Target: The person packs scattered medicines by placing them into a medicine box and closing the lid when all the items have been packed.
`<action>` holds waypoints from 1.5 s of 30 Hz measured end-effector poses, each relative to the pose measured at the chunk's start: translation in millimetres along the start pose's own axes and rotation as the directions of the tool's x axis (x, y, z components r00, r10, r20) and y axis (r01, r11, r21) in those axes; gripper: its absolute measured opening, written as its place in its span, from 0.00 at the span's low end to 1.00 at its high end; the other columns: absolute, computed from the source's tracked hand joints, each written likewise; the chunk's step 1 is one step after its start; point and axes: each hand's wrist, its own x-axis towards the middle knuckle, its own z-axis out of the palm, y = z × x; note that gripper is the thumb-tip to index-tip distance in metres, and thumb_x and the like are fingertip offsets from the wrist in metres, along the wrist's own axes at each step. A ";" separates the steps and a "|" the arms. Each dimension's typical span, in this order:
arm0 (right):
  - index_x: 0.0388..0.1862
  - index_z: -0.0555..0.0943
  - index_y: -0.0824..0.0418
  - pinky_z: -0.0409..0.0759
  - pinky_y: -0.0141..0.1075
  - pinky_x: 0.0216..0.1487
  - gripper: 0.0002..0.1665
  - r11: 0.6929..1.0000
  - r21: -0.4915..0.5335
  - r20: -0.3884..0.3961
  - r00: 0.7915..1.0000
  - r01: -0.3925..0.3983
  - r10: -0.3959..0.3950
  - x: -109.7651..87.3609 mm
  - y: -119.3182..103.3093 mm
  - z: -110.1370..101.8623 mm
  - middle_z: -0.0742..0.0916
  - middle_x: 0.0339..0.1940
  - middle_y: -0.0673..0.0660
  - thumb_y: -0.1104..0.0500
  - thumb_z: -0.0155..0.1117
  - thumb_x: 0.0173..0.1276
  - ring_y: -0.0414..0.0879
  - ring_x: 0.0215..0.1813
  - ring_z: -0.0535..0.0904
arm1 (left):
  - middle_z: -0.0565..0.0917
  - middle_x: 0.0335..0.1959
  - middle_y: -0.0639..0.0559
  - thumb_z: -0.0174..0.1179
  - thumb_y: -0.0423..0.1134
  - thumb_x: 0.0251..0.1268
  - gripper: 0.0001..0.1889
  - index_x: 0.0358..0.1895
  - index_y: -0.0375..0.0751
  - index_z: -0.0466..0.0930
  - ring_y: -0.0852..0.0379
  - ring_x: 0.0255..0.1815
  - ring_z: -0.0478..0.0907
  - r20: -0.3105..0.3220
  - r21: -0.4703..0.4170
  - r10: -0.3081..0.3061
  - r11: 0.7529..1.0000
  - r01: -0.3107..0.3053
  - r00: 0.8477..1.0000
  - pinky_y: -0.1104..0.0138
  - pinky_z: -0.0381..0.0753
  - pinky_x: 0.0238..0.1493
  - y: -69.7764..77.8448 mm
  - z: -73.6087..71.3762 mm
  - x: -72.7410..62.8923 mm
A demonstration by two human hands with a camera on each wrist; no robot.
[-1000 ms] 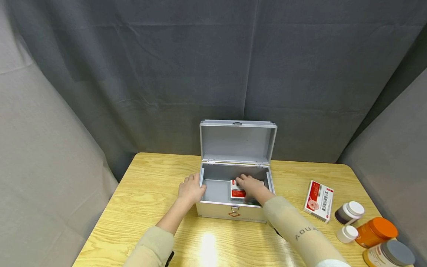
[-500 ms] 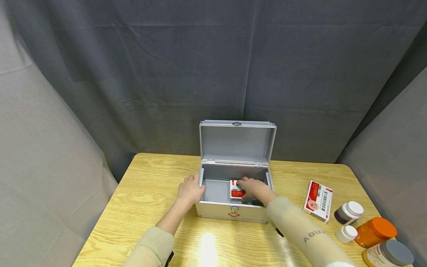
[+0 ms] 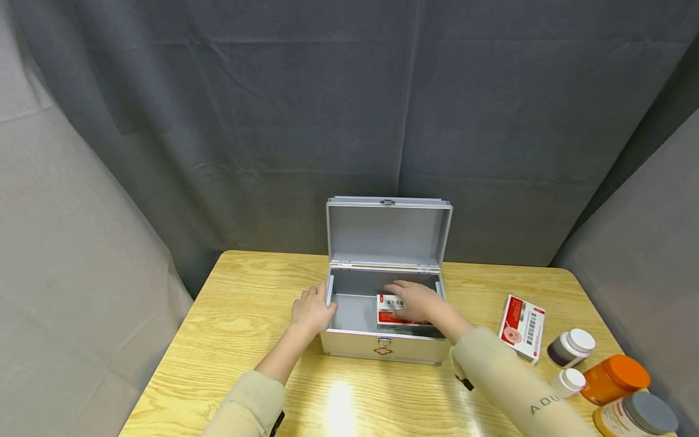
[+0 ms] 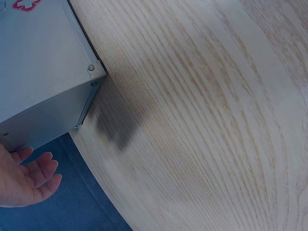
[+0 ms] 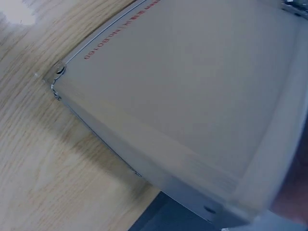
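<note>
A silver first-aid box (image 3: 355,346) stands on the table with its lid raised. My left hand (image 3: 314,312) holds its left wall, thumb at the rim and fingers outside; in the left wrist view those fingers are loosely bent beside the metal side. Inside, a red-and-white medicine box (image 3: 388,317) lies toward the right front. Over it is my right hand (image 3: 419,302), its fingers extended and the medicine box partly hidden beneath; whether they touch I cannot tell. The right wrist view shows mostly the first-aid box's front and side, with the hand blurred at the edge.
To the right lie another red-and-white medicine box (image 3: 522,328), a dark bottle with a white cap (image 3: 571,348), a small white bottle (image 3: 568,382), an orange jar (image 3: 616,380) and a grey-lidded jar (image 3: 636,415). A grey curtain (image 3: 273,121) hangs behind the table.
My right hand has loosened from the medicine box and shifted slightly up and right, uncovering more of it. The medicine box stays inside the first-aid box. My left hand keeps its place.
</note>
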 end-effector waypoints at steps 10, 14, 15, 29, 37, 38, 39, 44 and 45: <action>0.67 0.65 0.59 0.59 0.58 0.62 0.39 0.996 0.009 -0.202 0.976 0.085 -0.081 -21.2 1.8 -10.0 0.67 0.66 0.66 0.52 0.66 0.57 0.62 0.66 0.62 | 0.74 0.52 0.39 0.47 0.51 0.60 0.25 0.56 0.38 0.65 0.43 0.52 0.71 -0.001 -0.009 -0.003 1.000 0.003 1.000 0.50 0.71 0.46 1.0 -2.0 -0.6; 0.65 0.67 0.60 0.61 0.59 0.60 0.38 0.995 -0.004 -0.281 0.954 0.103 -0.100 -30.4 6.1 -10.6 0.69 0.65 0.67 0.54 0.67 0.56 0.63 0.64 0.64 | 0.73 0.52 0.39 0.47 0.50 0.61 0.24 0.56 0.38 0.65 0.43 0.51 0.71 0.008 -0.012 -0.001 1.000 0.001 1.000 0.50 0.71 0.46 0.8 -2.5 -1.5; 0.65 0.67 0.60 0.62 0.59 0.59 0.38 0.994 -0.006 -0.298 0.949 0.105 -0.102 -32.8 7.4 -10.7 0.69 0.64 0.67 0.54 0.68 0.55 0.63 0.63 0.65 | 0.73 0.52 0.39 0.47 0.50 0.61 0.24 0.56 0.38 0.65 0.43 0.51 0.71 0.010 -0.011 -0.001 1.000 0.001 1.000 0.50 0.71 0.46 0.6 -2.3 -1.7; 0.63 0.68 0.62 0.65 0.59 0.57 0.37 0.998 0.037 -0.437 0.899 0.056 -0.035 -63.2 29.3 -11.8 0.71 0.61 0.69 0.58 0.68 0.54 0.67 0.60 0.67 | 0.74 0.50 0.40 0.46 0.50 0.60 0.25 0.56 0.38 0.65 0.43 0.49 0.71 -0.002 -0.006 0.007 1.000 -0.007 1.000 0.50 0.72 0.45 -0.8 0.0 -0.2; 0.61 0.69 0.63 0.64 0.60 0.56 0.34 0.998 0.063 -0.488 0.873 0.015 0.018 -73.5 40.4 -8.6 0.73 0.59 0.69 0.59 0.67 0.55 0.66 0.59 0.69 | 0.74 0.50 0.39 0.47 0.50 0.61 0.24 0.56 0.38 0.65 0.43 0.50 0.71 0.000 -0.013 0.002 1.000 -0.002 1.000 0.50 0.71 0.45 -0.5 -0.6 -0.7; 0.60 0.69 0.63 0.65 0.60 0.56 0.33 0.998 0.066 -0.498 0.867 0.008 0.026 -74.6 42.2 -7.7 0.73 0.59 0.69 0.59 0.67 0.55 0.66 0.58 0.69 | 0.74 0.50 0.39 0.48 0.50 0.61 0.24 0.56 0.38 0.65 0.43 0.50 0.71 -0.001 -0.015 0.002 1.000 -0.002 1.000 0.50 0.71 0.45 -0.4 -0.6 -0.7; 0.60 0.70 0.63 0.65 0.60 0.55 0.33 0.998 0.068 -0.508 0.861 0.001 0.034 -75.6 44.0 -6.8 0.74 0.58 0.69 0.59 0.67 0.55 0.66 0.58 0.69 | 0.74 0.50 0.39 0.48 0.50 0.61 0.24 0.56 0.38 0.65 0.43 0.50 0.71 -0.001 -0.016 0.002 1.000 -0.002 1.000 0.50 0.71 0.46 -0.4 -0.5 -0.7; 0.60 0.70 0.62 0.65 0.61 0.54 0.31 0.994 0.104 -0.536 0.839 -0.039 0.089 -79.4 53.7 -1.8 0.74 0.57 0.67 0.59 0.65 0.56 0.64 0.58 0.69 | 0.73 0.52 0.39 0.48 0.50 0.61 0.25 0.58 0.38 0.64 0.42 0.51 0.71 -0.001 -0.017 0.001 1.000 -0.001 1.000 0.49 0.71 0.47 -0.7 0.1 -0.2; 0.60 0.70 0.63 0.65 0.61 0.54 0.31 0.992 0.115 -0.539 0.836 -0.047 0.102 -80.4 55.1 -1.2 0.74 0.57 0.67 0.59 0.65 0.56 0.64 0.58 0.69 | 0.73 0.53 0.39 0.47 0.50 0.61 0.25 0.58 0.38 0.64 0.42 0.52 0.71 0.000 -0.016 0.000 1.000 0.000 1.000 0.49 0.71 0.47 -0.9 0.2 0.0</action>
